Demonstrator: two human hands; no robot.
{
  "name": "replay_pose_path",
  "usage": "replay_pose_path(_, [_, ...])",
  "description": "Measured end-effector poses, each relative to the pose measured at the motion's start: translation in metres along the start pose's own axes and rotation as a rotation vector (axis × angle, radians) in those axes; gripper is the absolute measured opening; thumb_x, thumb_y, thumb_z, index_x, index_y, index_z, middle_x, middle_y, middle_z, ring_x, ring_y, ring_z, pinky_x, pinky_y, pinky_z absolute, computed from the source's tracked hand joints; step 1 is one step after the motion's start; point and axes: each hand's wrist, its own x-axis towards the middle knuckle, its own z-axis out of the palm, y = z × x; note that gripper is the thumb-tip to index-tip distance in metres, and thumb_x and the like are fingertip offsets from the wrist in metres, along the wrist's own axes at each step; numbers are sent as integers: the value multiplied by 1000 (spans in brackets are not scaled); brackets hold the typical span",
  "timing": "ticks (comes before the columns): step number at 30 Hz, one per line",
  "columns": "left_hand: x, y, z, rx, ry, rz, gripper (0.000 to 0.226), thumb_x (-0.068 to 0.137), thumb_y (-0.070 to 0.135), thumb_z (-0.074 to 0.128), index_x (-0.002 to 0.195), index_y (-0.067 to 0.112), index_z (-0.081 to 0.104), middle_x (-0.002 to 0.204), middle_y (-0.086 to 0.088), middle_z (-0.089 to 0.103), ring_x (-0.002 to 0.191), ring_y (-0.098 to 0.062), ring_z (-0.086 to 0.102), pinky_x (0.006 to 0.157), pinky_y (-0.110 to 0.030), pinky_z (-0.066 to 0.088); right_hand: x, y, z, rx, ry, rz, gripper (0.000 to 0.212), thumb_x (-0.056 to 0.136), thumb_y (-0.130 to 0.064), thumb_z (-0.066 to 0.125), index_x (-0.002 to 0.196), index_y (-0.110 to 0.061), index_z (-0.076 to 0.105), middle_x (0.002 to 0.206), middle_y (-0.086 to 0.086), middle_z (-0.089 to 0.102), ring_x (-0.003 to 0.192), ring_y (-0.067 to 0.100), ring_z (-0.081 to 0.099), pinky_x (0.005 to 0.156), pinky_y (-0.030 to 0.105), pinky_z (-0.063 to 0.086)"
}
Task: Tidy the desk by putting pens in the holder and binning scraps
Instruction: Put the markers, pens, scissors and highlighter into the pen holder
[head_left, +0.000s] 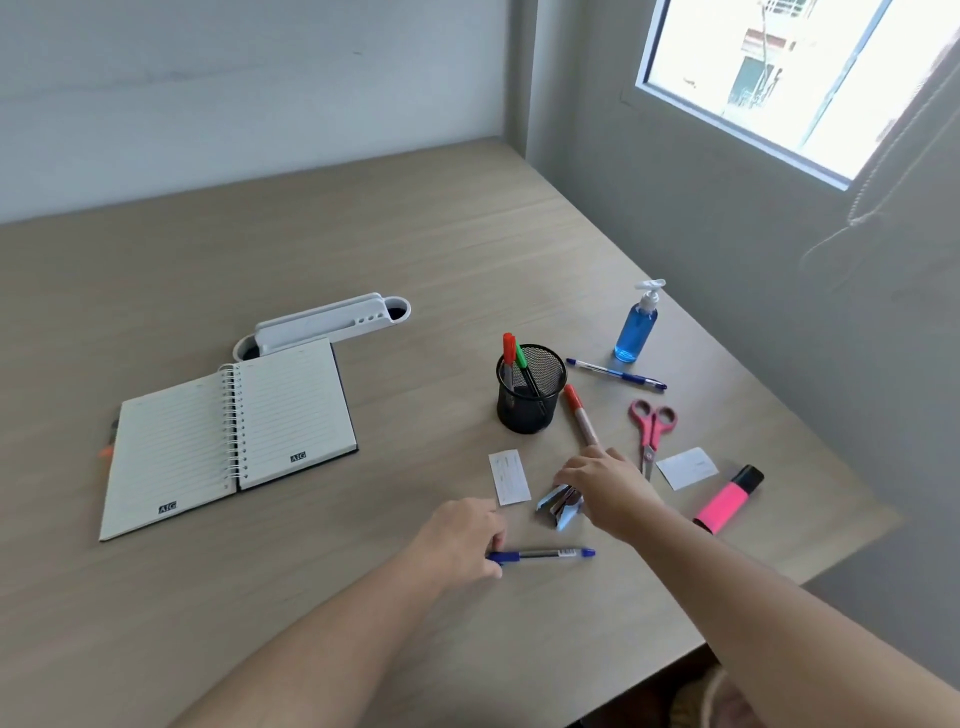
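Now, on a smooth wooden desk (363, 234), the left hand (462, 535) pinches a slim blue pen (540, 554), while the right hand (605, 491), loosely open, touches a red-capped marker (581, 421) beside a round black mesh holder (530, 389).

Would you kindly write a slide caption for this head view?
Left hand on a blue pen, right hand at an orange marker beside the mesh holder.

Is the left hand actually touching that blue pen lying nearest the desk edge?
Touching. The head view shows the left hand with its fingers closed over the end of the blue pen.
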Motion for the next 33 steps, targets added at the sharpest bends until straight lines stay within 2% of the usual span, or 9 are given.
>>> replay_pose_path(4, [4, -2, -6, -76, -20, -2, 17, 75, 24, 69, 89, 15, 68, 98, -1, 66, 88, -15, 58, 72, -26, 39, 4, 3, -14, 54, -24, 10, 39, 83, -19, 64, 121, -30, 59, 121, -8, 62, 118, 19, 51, 96, 33, 38])
replay_pose_path(9, [10, -23, -70, -586, -90, -144, 8, 74, 12, 76, 73, 16, 68, 60, 1, 65, 51, -5, 57, 56, -19, 43, 0, 22, -66, 368, -24, 90, 37, 79, -23, 71, 115, -26, 63, 111, -4, 67, 99, 20, 61, 85, 32, 49])
replay_pose_path(14, [15, -34, -155, -851, 225, -114, 4, 76, 10, 77, 76, 14, 74, 58, 1, 64, 57, -9, 54, 62, -18, 47, 1, 43, -132, 531, 151, 83, 28, 85, -15, 66, 112, -21, 66, 95, -4, 67, 79, 12, 58, 73, 21, 42])
replay_pose_path(17, [25, -32, -192, -770, 400, -101, 9, 76, 15, 78, 84, 12, 76, 63, 1, 64, 61, -10, 52, 63, -21, 43, 17, 47, -158, 458, 156, 55, 23, 88, -14, 60, 109, -16, 68, 76, -13, 60, 66, 6, 52, 62, 16, 36])
replay_pose_path(19, [35, -29, -206, -617, 450, -89, 9, 76, 17, 77, 86, 16, 77, 62, 5, 62, 58, -8, 49, 58, -21, 38, 30, 46, -168, 382, 126, 61, 19, 88, -17, 58, 103, -13, 70, 78, -4, 66, 68, 12, 52, 62, 21, 37])
replay_pose_path(25, [64, -13, -198, -277, 383, -66, 16, 79, 13, 73, 95, 11, 72, 85, -1, 67, 76, -11, 56, 61, -11, 39, 66, 27, -178, 243, 1, 58, 24, 89, -21, 59, 104, -6, 70, 100, 12, 71, 94, 26, 62, 75, 27, 46])
replay_pose_path(27, [73, -12, -186, -280, 372, -74, 16, 75, 9, 76, 89, 8, 69, 88, -7, 72, 74, -13, 57, 64, -19, 44, 78, 23, -174, 219, -33, 46, 26, 87, -22, 62, 105, -5, 70, 102, 12, 71, 99, 27, 63, 83, 32, 50])
replay_pose_path(30, [86, -15, -170, -288, 325, -117, 13, 76, 7, 74, 88, 9, 71, 84, -6, 66, 77, -16, 57, 72, -25, 46, 90, 17, -167, 179, -78, 11, 27, 86, -23, 64, 106, -5, 69, 106, 11, 70, 97, 23, 62, 88, 34, 52])
replay_pose_path(33, [93, -18, -161, -276, 277, -166, 14, 82, 8, 69, 95, 10, 72, 88, -3, 61, 81, -16, 55, 72, -22, 40, 93, 9, -158, 140, -90, -9, 28, 87, -19, 63, 110, -4, 65, 101, 9, 65, 85, 17, 52, 76, 28, 45])
